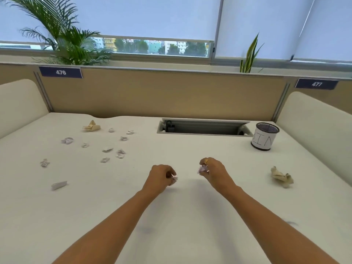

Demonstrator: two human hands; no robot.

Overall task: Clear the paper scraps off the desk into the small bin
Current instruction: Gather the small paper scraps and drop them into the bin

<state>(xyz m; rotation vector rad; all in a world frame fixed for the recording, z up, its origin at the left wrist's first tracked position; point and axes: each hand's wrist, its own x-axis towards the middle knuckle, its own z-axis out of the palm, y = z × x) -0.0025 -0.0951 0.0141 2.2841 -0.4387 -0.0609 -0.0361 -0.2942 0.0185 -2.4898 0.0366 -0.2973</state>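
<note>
Near the middle of the white surface (182, 216), one paper scrap (174, 178) is pinched in the curled fingertips of the left hand (161, 178), and another scrap (202, 169) is pinched in the right hand (214, 171). More white scraps (107, 149) lie scattered across the left side. Well apart, at the far right, stands the small bin (264, 138), with a crumpled tan paper (282, 177) nearer the person.

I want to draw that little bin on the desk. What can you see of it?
The bin is a small round cup of dark mesh, seen at its open top. White paper wraps its side, with hand-drawn letters that look like BIN. It stands upright at the far right of the desk, beside the open hatch. Only the desk touches it. Its inside is hidden.
</note>
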